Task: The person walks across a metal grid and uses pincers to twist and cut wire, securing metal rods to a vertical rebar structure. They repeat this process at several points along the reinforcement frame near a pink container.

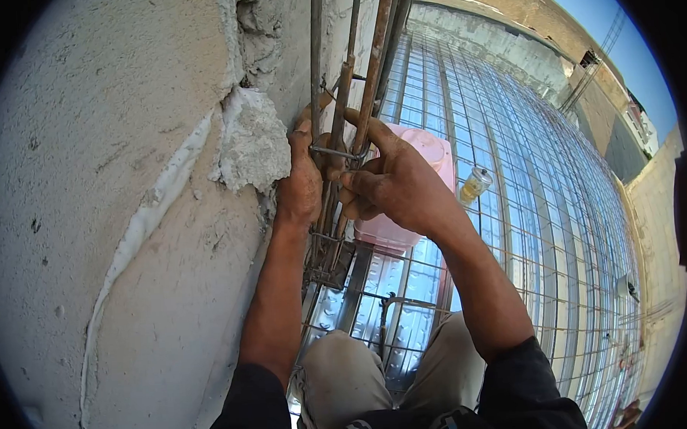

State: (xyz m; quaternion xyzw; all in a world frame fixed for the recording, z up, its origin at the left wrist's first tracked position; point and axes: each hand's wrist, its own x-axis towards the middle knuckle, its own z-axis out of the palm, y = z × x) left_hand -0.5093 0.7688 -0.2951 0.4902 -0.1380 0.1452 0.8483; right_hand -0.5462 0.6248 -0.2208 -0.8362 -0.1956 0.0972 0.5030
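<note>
Several upright rusty rebars [368, 83] form a column cage close against the wall. A square metal stirrup [335, 151] rings these bars at the height of my hands. My left hand [302, 174] is closed around the stirrup's left side, with its fingers partly hidden behind the bars. On the opposite side, my right hand [395, 174] has its fingers bent around the stirrup's right corner, and the index finger reaches behind a bar. Lower on the cage sits another stirrup [325, 237]. Tie wire at the bars is too small to make out clearly.
A rough concrete wall [153, 246] with a white filler strip [148, 215] rises at left. Behind my right hand stands a pink plastic container [433, 149], with a clear jar [475, 186] beyond. Rebar mesh [543, 229] covers shiny metal decking. A bent bar [389, 301] stands before my knees.
</note>
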